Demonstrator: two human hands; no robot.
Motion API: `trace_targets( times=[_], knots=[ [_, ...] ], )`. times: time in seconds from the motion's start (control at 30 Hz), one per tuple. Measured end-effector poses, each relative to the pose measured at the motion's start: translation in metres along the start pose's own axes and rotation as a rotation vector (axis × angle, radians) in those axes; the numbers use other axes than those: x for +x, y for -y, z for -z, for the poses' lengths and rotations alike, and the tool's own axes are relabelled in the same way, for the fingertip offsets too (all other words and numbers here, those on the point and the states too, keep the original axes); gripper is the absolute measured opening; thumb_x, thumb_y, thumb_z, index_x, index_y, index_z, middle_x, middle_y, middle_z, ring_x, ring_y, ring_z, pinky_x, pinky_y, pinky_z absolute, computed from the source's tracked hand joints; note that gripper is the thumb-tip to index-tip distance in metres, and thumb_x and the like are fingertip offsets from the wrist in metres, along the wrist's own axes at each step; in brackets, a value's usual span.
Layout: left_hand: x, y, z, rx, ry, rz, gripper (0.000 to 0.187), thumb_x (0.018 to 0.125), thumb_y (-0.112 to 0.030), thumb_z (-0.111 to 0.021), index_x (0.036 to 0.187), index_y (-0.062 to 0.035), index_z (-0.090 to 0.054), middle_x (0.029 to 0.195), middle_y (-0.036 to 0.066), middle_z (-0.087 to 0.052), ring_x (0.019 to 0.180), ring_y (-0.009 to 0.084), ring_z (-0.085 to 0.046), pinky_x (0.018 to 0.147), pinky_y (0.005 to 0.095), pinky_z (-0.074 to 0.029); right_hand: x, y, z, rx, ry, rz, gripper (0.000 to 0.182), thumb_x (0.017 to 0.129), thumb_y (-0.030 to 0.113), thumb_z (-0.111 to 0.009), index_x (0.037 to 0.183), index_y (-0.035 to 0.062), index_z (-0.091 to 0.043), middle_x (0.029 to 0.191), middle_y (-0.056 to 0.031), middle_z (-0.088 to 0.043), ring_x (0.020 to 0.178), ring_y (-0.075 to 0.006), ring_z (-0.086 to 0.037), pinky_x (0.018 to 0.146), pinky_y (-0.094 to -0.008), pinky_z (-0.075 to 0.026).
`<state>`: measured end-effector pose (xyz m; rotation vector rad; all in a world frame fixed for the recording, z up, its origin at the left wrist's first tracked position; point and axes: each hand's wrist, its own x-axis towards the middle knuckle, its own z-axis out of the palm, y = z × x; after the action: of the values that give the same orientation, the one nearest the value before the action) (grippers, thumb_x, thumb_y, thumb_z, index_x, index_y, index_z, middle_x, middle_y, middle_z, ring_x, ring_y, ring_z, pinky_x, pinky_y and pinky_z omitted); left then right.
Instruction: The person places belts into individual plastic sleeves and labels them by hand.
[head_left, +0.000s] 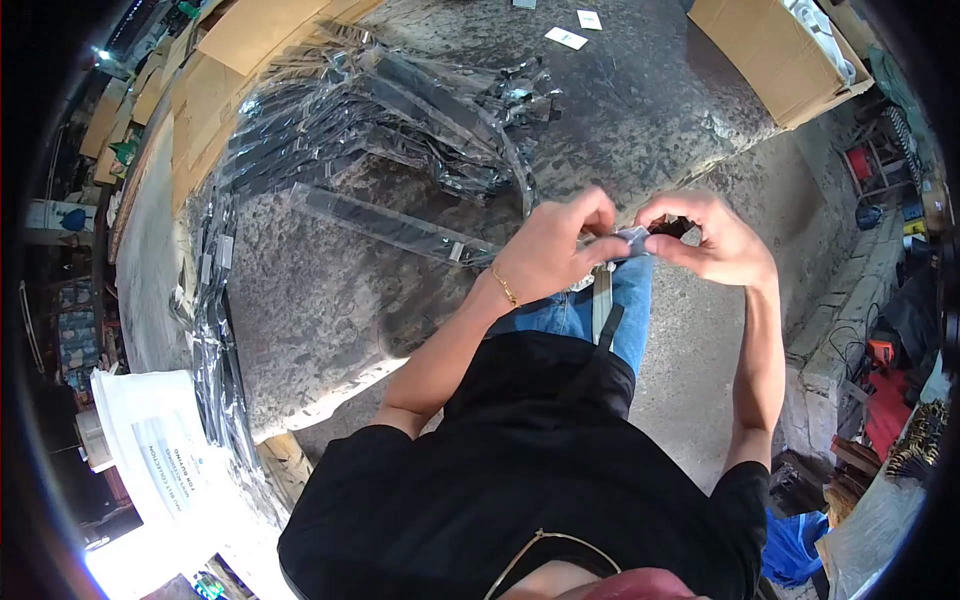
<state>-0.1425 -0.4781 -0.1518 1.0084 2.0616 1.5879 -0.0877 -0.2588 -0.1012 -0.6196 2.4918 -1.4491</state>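
Between the hands, beyond the near edge of the tabletop (300, 310): a small, crinkled grey piece (634, 238), partly clear, held above the blue jeans (630, 300); the fingers cover much of it, so its full shape and long axis cannot be told.
Left hand (555, 243): thumb and curled fingers drawn close, pinching the piece from its left side; a gold bracelet (506, 287) circles the wrist.
Right hand (722, 240): thumb and forefinger arched into a loop, their tips closed on the piece from its right side.
Piece to hands: directly between the two thumbs, touching both, so neither hand is clearly nearer; they face each other across it.
Nearest sleeved strip (385, 222): dark, in clear wrap, lying aslant on the tabletop, one end running toward the left wrist; whether it joins the held piece cannot be told.
Strip pile (370, 120): dark lengths in clear sleeves, heaped beyond and left of the hands.
Draped strips (213, 320): hanging over the tabletop's left side, beside a white printed container (150, 430).
White card (567, 38): flat on the far part of the tabletop, left of an open cardboard box (775, 65).
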Motion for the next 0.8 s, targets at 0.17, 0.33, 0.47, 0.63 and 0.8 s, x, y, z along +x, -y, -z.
trace_targets(
  times=[0.17,0.33,0.47,0.63,0.8],
  knots=[
    [-0.010,0.039,0.014,0.324,0.246,-0.072,0.042,0.079,-0.012,-0.069,0.116,0.0000,-0.053,0.098,0.019,-0.063,0.091,0.0354,-0.062,0.077,0.0368,-0.048,-0.003,0.006,0.022,-0.126,-0.129,0.002,0.012,0.082,0.001,-0.063,0.094,-0.0019,-0.060,0.084,-0.0078,-0.062,0.074,-0.0142,-0.058,0.068,-0.0290,-0.047],
    [-0.011,0.020,0.049,-0.222,0.512,0.105,0.043,0.083,-0.004,-0.060,0.122,0.0034,-0.046,0.084,0.012,-0.067,0.086,0.0214,-0.066,0.075,0.0317,-0.049,-0.015,0.005,0.015,0.285,-0.114,-0.322,0.007,0.088,0.002,-0.059,0.093,-0.0016,-0.058,0.080,-0.0042,-0.060,0.071,-0.0085,-0.057,0.060,-0.0237,-0.048],
    [0.003,0.009,0.079,-0.068,0.850,0.172,0.032,0.087,-0.004,-0.051,0.116,0.0060,-0.045,0.078,0.010,-0.066,0.067,0.0162,-0.066,0.064,0.0299,-0.050,-0.021,0.001,0.002,0.368,-0.161,-0.375,0.019,0.085,0.001,-0.063,0.104,-0.0003,-0.061,0.073,-0.0029,-0.062,0.062,-0.0059,-0.055,0.055,-0.0211,-0.046],
    [0.016,-0.019,0.075,0.291,0.856,0.348,0.032,0.093,-0.026,-0.053,0.077,0.0015,-0.051,0.058,0.012,-0.058,0.051,0.0177,-0.062,0.055,0.0321,-0.048,-0.024,-0.005,-0.016,0.351,-0.252,-0.457,0.018,0.081,0.000,-0.068,0.099,-0.0014,-0.064,0.074,-0.0021,-0.063,0.061,-0.0042,-0.055,0.052,-0.0190,-0.044],
    [0.022,-0.013,0.083,0.507,0.897,0.087,0.029,0.088,-0.028,-0.058,0.081,0.0008,-0.055,0.064,0.014,-0.062,0.060,0.0242,-0.064,0.060,0.0342,-0.048,-0.030,0.001,-0.028,0.382,-0.301,-0.509,0.009,0.081,-0.002,-0.066,0.088,-0.0004,-0.062,0.073,0.0006,-0.061,0.061,-0.0026,-0.054,0.051,-0.0179,-0.041]
  ],
)
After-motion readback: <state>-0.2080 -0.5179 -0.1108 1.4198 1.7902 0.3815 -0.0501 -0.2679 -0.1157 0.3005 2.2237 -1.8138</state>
